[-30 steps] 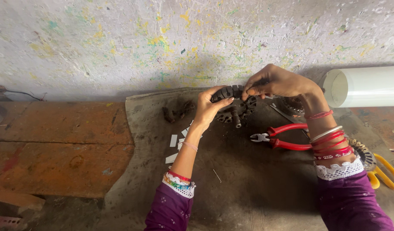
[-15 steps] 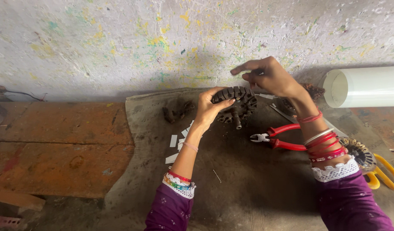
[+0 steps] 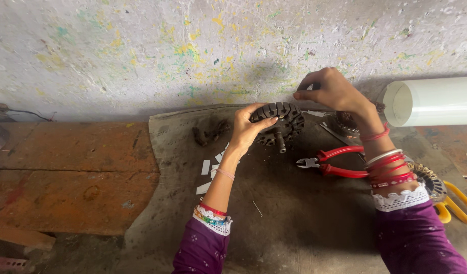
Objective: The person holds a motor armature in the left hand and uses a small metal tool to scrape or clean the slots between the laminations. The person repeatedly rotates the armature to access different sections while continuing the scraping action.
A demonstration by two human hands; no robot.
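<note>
Both of our hands are busy: our left hand (image 3: pixel 246 127) clamps the dark slotted motor core (image 3: pixel 279 119) above the table (image 3: pixel 304 218) while our right hand (image 3: pixel 331 91) pinches its fingers together just above, red pliers (image 3: pixel 335 161) lying unused, so the work seems midway.

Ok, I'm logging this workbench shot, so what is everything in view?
slotted motor core: one, black, back of the mat, held by the left hand
mat: one, dark grey, on the bench
pliers: one, red handles, on the mat by the right wrist
pipe: one, white, lying at right
yellow-handled tool: one, right edge
paper strips: several, white, left part of the mat
wall: paint-flecked, behind
left hand: grips the core
right hand: fingers pinched above the core
</note>
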